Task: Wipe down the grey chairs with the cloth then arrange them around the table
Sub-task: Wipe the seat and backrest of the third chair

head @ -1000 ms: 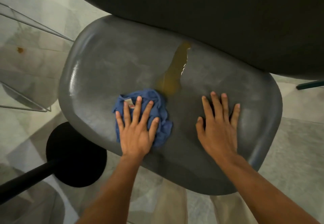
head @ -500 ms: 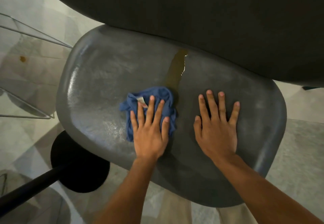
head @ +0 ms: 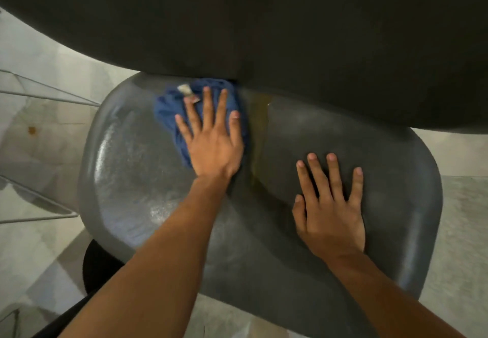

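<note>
Nearest the camera, two bare forearms were extended over a grey chair seat (head: 303, 271) seen from above. The right hand (head: 331, 205) was laid flat on the right half of the seat, its fingers straight and slightly spread, so that its grip was wide and nothing was held. To the lower left, under the seat's edge, a black round base (head: 97, 266) with a dark pole was seen on the pale tiled floor (head: 464, 226).

Farther out, the left hand (head: 214, 139) was pressed palm down on a crumpled blue cloth (head: 169, 110), fingers straight and fanned; its grip was likewise wide, the cloth being pushed against the seat rather than clasped. A small pale label (head: 184, 89) was visible on the cloth beside the fingertips. The cloth was placed at the far edge of the seat, touching the dark surface above it. Just right of the cloth, a yellowish streak (head: 260, 126) was seen running down the seat between the two hands. The seat's left part was marked by a damp sheen.

Farthest, the upper part of the view was filled by a large dark rounded surface (head: 290, 33), by which the seat's far edge was overlapped. At far left, thin metal wire rods (head: 47, 92) were seen above the floor.
</note>
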